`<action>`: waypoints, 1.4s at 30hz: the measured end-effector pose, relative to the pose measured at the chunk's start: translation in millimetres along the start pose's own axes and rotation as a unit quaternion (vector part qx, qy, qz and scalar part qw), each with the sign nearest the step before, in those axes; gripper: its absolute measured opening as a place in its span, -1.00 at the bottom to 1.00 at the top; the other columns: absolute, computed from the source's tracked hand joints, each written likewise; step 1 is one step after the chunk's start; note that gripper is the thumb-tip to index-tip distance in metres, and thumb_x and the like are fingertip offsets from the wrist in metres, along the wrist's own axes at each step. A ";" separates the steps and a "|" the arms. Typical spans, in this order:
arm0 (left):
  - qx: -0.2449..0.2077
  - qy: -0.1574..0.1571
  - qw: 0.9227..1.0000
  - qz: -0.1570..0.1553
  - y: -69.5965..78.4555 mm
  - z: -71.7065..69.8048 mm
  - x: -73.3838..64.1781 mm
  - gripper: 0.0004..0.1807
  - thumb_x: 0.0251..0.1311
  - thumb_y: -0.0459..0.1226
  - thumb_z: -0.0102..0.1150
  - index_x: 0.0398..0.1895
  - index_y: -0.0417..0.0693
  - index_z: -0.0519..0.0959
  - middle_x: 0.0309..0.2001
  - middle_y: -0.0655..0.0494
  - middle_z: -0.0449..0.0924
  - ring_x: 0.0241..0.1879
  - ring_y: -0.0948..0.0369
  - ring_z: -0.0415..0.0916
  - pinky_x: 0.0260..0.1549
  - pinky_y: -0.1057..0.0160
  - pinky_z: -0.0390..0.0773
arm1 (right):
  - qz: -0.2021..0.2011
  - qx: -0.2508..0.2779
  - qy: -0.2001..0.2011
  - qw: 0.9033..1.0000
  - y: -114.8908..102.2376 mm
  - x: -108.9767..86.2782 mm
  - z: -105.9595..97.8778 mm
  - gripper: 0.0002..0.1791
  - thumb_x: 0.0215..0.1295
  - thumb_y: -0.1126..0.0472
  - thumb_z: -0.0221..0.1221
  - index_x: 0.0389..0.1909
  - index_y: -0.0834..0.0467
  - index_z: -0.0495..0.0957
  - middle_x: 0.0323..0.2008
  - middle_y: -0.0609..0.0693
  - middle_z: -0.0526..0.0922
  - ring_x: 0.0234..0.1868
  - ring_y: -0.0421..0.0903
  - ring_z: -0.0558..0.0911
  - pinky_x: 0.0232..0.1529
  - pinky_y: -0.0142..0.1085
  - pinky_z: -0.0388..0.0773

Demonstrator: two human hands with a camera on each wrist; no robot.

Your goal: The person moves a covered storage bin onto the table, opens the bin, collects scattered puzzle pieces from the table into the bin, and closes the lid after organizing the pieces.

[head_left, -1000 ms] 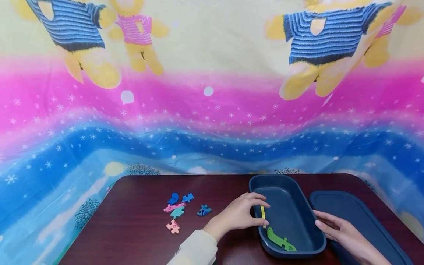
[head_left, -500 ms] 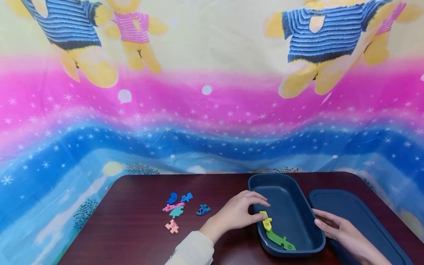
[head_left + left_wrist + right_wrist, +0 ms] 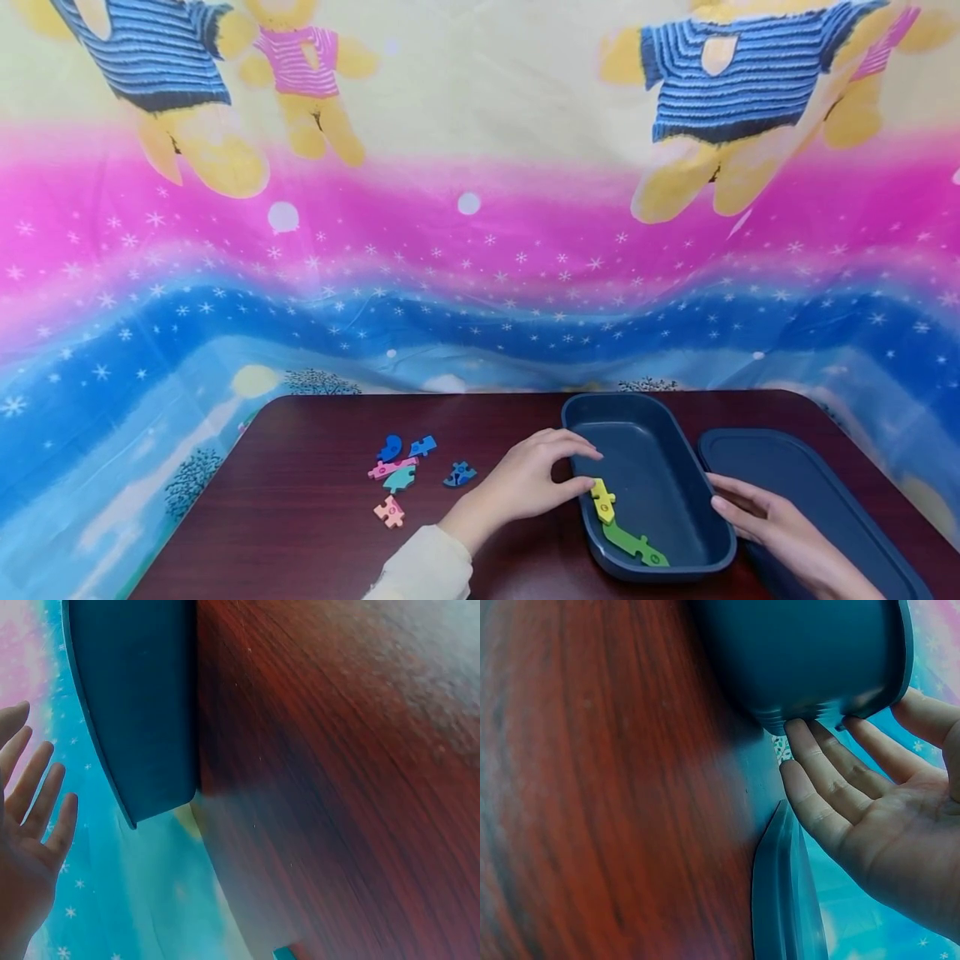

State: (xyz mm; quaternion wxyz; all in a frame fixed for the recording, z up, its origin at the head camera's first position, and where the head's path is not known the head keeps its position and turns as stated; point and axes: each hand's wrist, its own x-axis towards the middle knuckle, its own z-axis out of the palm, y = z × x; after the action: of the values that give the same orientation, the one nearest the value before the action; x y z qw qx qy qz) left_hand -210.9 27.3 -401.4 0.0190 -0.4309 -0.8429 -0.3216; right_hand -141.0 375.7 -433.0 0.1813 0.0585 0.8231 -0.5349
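Observation:
Inside the dark blue box (image 3: 660, 475), a yellow puzzle piece (image 3: 602, 500) lies against the left wall, touching a green puzzle piece (image 3: 633, 546). My left hand (image 3: 528, 477) hovers over the box's left rim, thumb and fingers spread apart and holding nothing; the thumb tip is close to the yellow piece. In the left wrist view the fingers (image 3: 46, 799) are extended beside the box. My right hand (image 3: 780, 521) touches the box's right side from outside. The right wrist view shows its fingertips (image 3: 799, 735) against the outer wall, with the thumb at the rim.
A dark blue lid (image 3: 802, 483) lies right of the box, partly under my right arm. On the table's left half are several loose puzzle pieces: blue (image 3: 390, 448), light blue (image 3: 423, 447), pink (image 3: 393, 468), teal (image 3: 400, 478), dark blue (image 3: 460, 474) and peach (image 3: 389, 512). A printed cloth hangs behind.
The yellow piece, held upright by my left hand a second ago, now lies flat in the box, released. My left hand has drawn back slightly left. The right hand stays put.

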 end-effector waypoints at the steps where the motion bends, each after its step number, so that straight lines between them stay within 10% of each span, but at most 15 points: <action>1: -0.002 0.001 1.000 -0.002 0.1 -1.3 -1.5 -0.68 0.36 -0.02 0.19 0.14 0.29 0.61 0.13 0.44 0.51 0.17 0.42 0.39 0.14 0.30 0.43 | 0.000 0.001 0.000 1.000 -0.2 -0.2 0.1 -0.17 0.54 -0.11 -0.04 0.49 0.44 -0.03 0.39 0.50 0.15 0.25 0.33 0.44 0.08 0.00 0.55; 23: -0.008 0.061 0.998 -0.024 -19.4 -20.5 -30.1 -0.65 0.28 -0.02 0.28 0.12 0.24 0.63 0.07 0.41 0.56 0.13 0.34 0.45 0.12 0.20 0.49 | 0.004 0.006 -0.001 1.000 2.0 -0.2 -2.8 -0.15 0.53 -0.13 -0.03 0.50 0.43 -0.04 0.41 0.50 0.10 0.27 0.34 0.42 0.08 0.01 0.54; 42: -0.003 0.029 0.996 -0.084 -56.1 -32.5 -62.4 -0.67 0.27 -0.02 0.30 0.10 0.30 0.62 0.07 0.43 0.54 0.15 0.30 0.45 0.14 0.09 0.48 | 0.003 -0.001 0.005 1.000 -1.8 0.0 1.2 -0.17 0.55 -0.11 -0.06 0.49 0.44 -0.05 0.41 0.50 0.09 0.29 0.35 0.38 0.09 -0.01 0.54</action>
State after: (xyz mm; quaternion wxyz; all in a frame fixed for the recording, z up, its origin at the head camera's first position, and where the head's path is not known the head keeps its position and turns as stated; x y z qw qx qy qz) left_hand -221.0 -59.1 -424.4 0.0149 -0.3490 -0.8744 -0.3369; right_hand -141.3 373.9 -431.8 0.1793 0.0632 0.8246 -0.5329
